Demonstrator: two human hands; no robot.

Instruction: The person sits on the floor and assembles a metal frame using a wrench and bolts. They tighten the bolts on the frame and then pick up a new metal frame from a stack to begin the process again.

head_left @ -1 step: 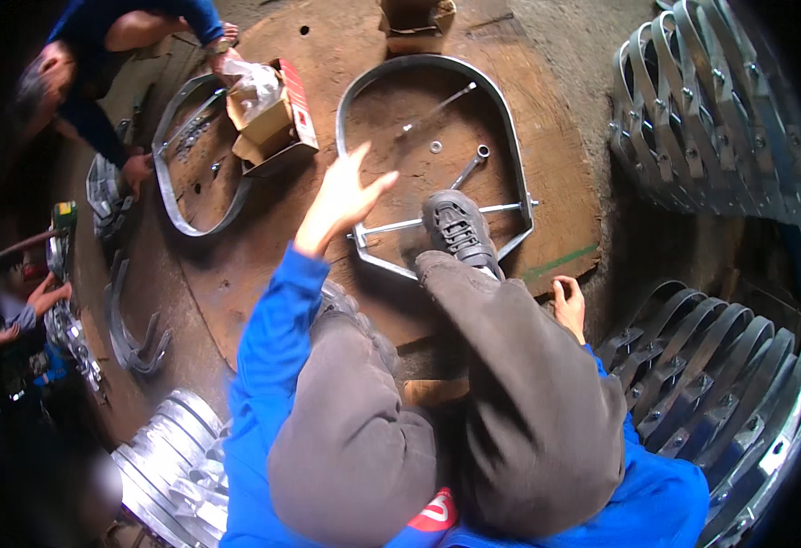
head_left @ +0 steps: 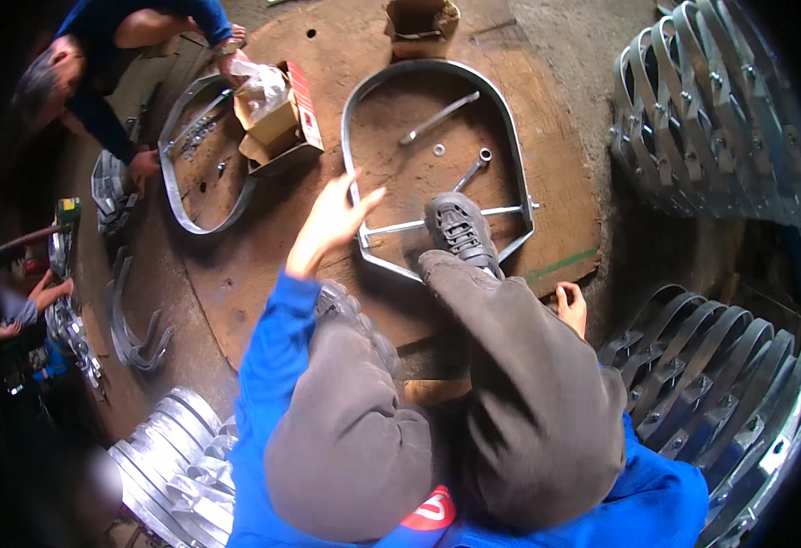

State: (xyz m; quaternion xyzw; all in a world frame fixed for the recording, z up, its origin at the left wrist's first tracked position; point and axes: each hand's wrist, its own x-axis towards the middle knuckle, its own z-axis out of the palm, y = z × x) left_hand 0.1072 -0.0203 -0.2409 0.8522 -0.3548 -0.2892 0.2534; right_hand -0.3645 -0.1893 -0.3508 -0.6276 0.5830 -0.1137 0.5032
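- Had the left grip (head_left: 334, 219) spread, thumb parted from fingers, at the left side of a rounded flat-metal hoop (head_left: 426, 66); could not tell whether touching or just above.
- Had the right grip (head_left: 571, 309) loosely curled near the edge of the wooden board (head_left: 560, 173); could not tell whether pinching anything.
- Saw the hoop lying on the board, with a cross rod (head_left: 396, 226) spanning its near part, partly hidden by a grey shoe (head_left: 460, 228).
- Judged the hoop stiff, fairly weighty and hardly fragile, with smooth faces perhaps slippery.
- Judged the curved far bow or either flank best for holding, clear of the rod's protruding ends.
- Noticed a loose bar (head_left: 439, 119), a washer (head_left: 439, 150) and a socket-headed rod (head_left: 473, 169) inside the hoop.
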